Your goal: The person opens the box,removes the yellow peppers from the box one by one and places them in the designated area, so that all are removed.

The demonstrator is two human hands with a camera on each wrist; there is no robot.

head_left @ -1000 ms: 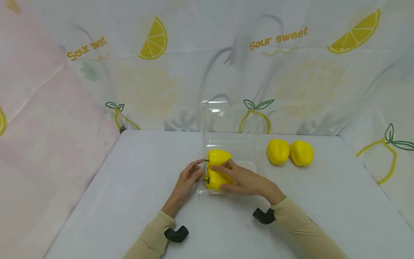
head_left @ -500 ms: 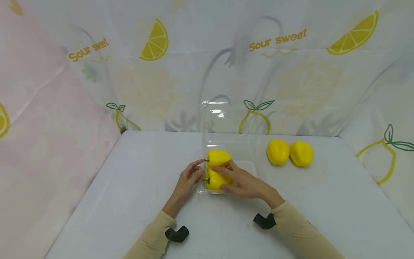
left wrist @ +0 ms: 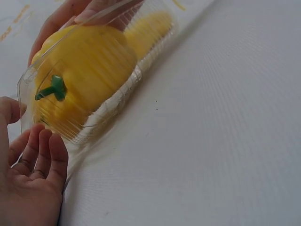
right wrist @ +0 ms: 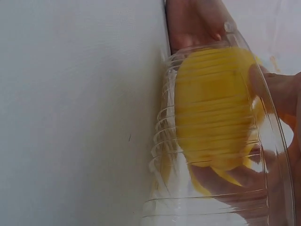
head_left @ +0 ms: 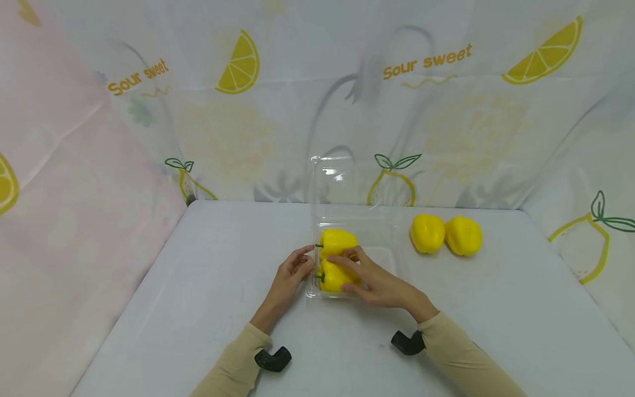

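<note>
A clear plastic clamshell box lies on the table in the head view, its lid raised at the back. Two yellow bell peppers sit in its left half: a rear pepper and a front pepper, green stems facing left. My right hand grips the front pepper, fingers on its far side and thumb on its near side. My left hand holds the box's left edge; in the left wrist view its fingertips meet the ribbed wall. Through the plastic, the right wrist view shows the front pepper between the right hand's digits.
Two more yellow bell peppers, a left one and a right one, rest side by side on the white table, right of the box. A printed cloth hangs behind the table. Black curved pieces sit at both sleeves.
Both hands keep their places on the box and the front pepper. The head view shifts slightly; nothing else visibly moves.
</note>
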